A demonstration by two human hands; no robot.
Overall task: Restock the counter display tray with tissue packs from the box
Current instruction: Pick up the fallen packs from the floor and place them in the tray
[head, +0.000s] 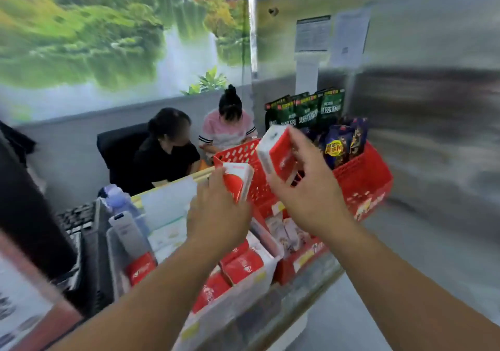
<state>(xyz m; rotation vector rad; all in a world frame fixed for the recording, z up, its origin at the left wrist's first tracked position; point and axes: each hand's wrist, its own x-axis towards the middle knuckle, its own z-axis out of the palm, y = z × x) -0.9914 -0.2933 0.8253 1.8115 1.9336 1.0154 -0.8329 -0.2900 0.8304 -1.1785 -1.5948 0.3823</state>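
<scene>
— Two bare forearms reach out over the counter. What is the left hand [216,212] doing?

— Its fingers curl round a red-and-white plastic-wrapped tissue pack [239,180], tilted, held up above the clear plastic display tray [243,293].

— And the right hand [305,188]?

— It grips a second red-and-white tissue pack [276,153], raised a little higher than the left one and turned on end. The two packs are near each other but apart.

— What is in that tray?

— More red tissue packs [242,265] lie in it, below and just beneath the left wrist. To the left of that hand stands a clear bin with a white tube [127,231] and another red pack [140,268].

— And beyond the hands?

— A red perforated plastic basket [362,177] sits behind and below the right hand, with dark blue snack bags [341,145] standing in it and green bags [308,109] behind those. Farther off, past the left hand, two seated people [194,139] bend over something. The whole scene is blurred, so I cannot tell where the box is.
</scene>
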